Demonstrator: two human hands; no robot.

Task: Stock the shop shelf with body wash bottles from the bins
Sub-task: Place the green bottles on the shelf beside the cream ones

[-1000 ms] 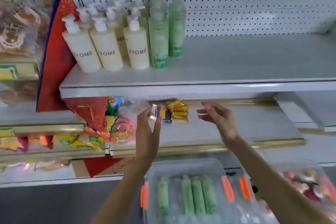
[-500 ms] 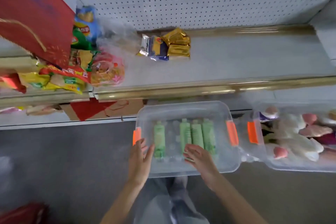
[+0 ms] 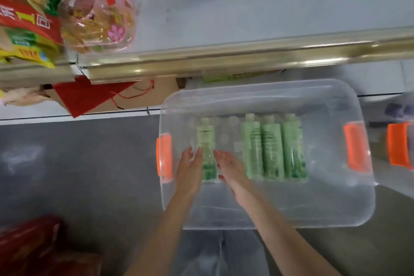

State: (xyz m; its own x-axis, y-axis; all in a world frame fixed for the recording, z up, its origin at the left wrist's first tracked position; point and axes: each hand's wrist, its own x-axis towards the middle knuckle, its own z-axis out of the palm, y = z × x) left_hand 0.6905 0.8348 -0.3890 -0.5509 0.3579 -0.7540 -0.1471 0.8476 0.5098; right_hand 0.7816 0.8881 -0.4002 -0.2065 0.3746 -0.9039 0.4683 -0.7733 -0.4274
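In the clear bin (image 3: 280, 224) a lone green bottle (image 3: 206, 141) lies flat, three more bottles (image 3: 272, 148) near; the left hand (image 3: 190, 170) and right hand (image 3: 230, 168) flank it, fingers straight, gripping nothing; a loose squeeze on its smooth sides could let it slip.

Both bare forearms reach forward and down; the left hand (image 3: 190, 169) and right hand (image 3: 230, 169) lie close together, fingers extended and relaxed.

Red band of the snack bag (image 3: 29, 21), far up-left of the left hand (image 3: 190, 171): large Chinese characters, blurred. 4 green bottles (image 3: 272, 152) beside the right hand (image 3: 231, 169): dark label print, illegible.
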